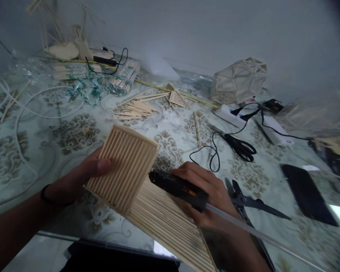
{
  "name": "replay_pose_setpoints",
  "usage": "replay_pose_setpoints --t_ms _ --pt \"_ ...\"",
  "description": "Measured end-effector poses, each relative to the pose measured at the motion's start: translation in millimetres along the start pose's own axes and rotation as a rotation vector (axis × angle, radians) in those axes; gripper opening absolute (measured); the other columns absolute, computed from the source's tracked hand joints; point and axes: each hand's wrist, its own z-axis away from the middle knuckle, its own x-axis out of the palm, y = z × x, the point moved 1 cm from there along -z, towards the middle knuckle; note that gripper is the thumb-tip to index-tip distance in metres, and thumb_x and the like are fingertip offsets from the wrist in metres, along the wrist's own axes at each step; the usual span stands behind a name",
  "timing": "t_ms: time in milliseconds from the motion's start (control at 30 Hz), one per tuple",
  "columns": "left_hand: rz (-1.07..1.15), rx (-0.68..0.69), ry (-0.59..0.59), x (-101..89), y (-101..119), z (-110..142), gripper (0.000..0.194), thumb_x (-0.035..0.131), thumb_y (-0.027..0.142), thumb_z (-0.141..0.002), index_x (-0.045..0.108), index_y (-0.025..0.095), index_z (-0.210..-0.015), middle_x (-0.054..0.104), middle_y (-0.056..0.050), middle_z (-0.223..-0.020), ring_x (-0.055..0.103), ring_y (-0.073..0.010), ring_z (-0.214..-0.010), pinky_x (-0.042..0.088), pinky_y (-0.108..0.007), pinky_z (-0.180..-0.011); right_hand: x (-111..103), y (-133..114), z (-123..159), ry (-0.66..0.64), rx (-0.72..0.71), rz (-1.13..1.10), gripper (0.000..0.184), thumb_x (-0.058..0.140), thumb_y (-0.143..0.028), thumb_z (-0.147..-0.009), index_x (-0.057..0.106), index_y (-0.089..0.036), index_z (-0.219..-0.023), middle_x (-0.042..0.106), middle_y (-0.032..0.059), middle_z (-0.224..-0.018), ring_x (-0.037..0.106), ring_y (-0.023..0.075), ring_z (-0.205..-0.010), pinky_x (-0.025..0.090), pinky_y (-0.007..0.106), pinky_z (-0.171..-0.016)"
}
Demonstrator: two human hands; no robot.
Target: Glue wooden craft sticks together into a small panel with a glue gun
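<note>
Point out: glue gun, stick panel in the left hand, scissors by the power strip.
Glue gun (175, 186): head view, on the black body.
Stick panel (126, 170): head view, middle of the ribbed face.
Scissors (231, 141): head view, on the black handles, near the blades.

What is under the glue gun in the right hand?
Below the glue gun in this view, a slatted wooden-stick panel shows. The part hidden by the gun and the right hand cannot be seen.

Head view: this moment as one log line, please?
left hand: holding wooden stick panel | right hand: gripping glue gun | nozzle: near panel's edge
</note>
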Motion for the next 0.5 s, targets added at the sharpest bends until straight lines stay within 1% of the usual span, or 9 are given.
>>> replay_pose_setpoints --t_ms 100,200,300,400,500 --pt "-0.011 0.006 -0.009 -0.6 -1.0 0.7 0.078 0.082 0.059 -0.083 0.066 0.021 -0.15 0.088 -0.007 -0.111 0.084 -0.0309 -0.093 0.061 -0.028 -0.061 -1.1 -0.9 -0.9 0.012 0.002 0.035 0.02 0.054 -0.019 -0.101 0.067 -0.024 -0.115 0.07 0.0064 -0.09 0.065 0.0249 -0.076 0.05 0.039 -0.069" --pt "-0.032 0.01 -0.008 0.1 -1.2 1.3 0.08 0.085 0.058 -0.079 0.068 0.022 -0.148 0.087 -0.007 -0.117 0.083 -0.0306 -0.094 0.063 -0.03 -0.065 -1.7 -2.1 -1.0 0.028 -0.008 0.072 0.023 0.052 -0.018 -0.099 0.067 -0.024 -0.115 0.071 0.0067 -0.091 0.064 0.0245 -0.075 0.05 0.039 -0.068" --pt "-0.053 0.022 0.001 0.9 -0.6 2.4 0.082 0.087 0.058 -0.074 0.07 0.022 -0.145 0.087 -0.008 -0.116 0.082 -0.0317 -0.095 0.064 -0.032 -0.067 -0.6 -2.0 0.0 0.041 -0.016 0.077 0.025 0.051 -0.018 -0.098 0.067 -0.024 -0.116 0.072 0.0068 -0.092 0.067 0.0247 -0.077 0.052 0.039 -0.07" --pt "-0.074 0.029 0.007 0.0 -0.5 3.8 0.085 0.086 0.058 -0.072 0.069 0.024 -0.148 0.088 -0.007 -0.113 0.082 -0.035 -0.097 0.066 -0.035 -0.069 1.0 -0.8 0.6 0.057 -0.005 0.088 0.024 0.054 -0.019 -0.097 0.067 -0.023 -0.116 0.072 0.0064 -0.092 0.069 0.0247 -0.079 0.054 0.039 -0.07" --pt "-0.098 0.027 0.008 -4.2 -3.2 5.6 0.092 0.086 0.059 -0.071 0.064 0.026 -0.154 0.087 -0.007 -0.117 0.083 -0.038 -0.101 0.068 -0.039 -0.075 1.3 -0.1 -0.4 0.087 -0.025 0.1 0.023 0.055 -0.019 -0.097 0.066 -0.021 -0.117 0.072 0.0062 -0.091 0.069 0.0239 -0.078 0.053 0.038 -0.068"
